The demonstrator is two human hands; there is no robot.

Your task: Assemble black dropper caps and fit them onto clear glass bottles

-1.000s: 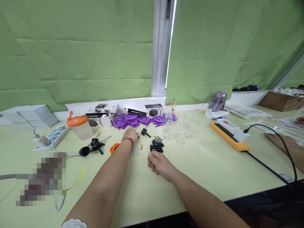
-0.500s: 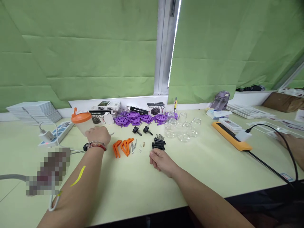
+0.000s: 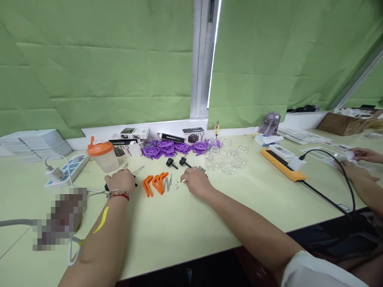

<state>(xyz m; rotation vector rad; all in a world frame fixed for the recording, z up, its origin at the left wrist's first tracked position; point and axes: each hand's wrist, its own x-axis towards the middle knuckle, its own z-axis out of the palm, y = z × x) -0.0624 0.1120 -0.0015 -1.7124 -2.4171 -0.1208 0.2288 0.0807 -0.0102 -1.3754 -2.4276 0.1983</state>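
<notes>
My left hand (image 3: 121, 181) is palm down at the left, its fingers curled over dark-handled tools. A metal shaft (image 3: 138, 170) sticks out beyond it; what the fingers grip is hidden. With thumb and fingertips drawn together, my right hand (image 3: 196, 181) pinches at a small brass-coloured nut (image 3: 181, 180). Tiny silver pieces (image 3: 177, 184) lie just left of it. Long screws (image 3: 168, 183) and orange angled pieces (image 3: 160, 182) lie between my hands. Springs (image 3: 200, 169) show behind my right hand, which covers the black parts there. Two black knobs with stems (image 3: 171, 162) lie farther back.
Purple discs (image 3: 166, 147) and cup holder boxes (image 3: 128, 149) line the wall. Clear jars (image 3: 229, 161) stand right of centre. An orange-lidded cup (image 3: 103, 155) and power strip (image 3: 72, 169) are left. An orange power strip (image 3: 283, 165) and another person's hands (image 3: 356, 171) are right.
My right hand has moved forward and left, over the black parts to the brass nuts. My left hand has drawn back slightly from the cup, uncovering tool shafts. The view has shifted a little.
</notes>
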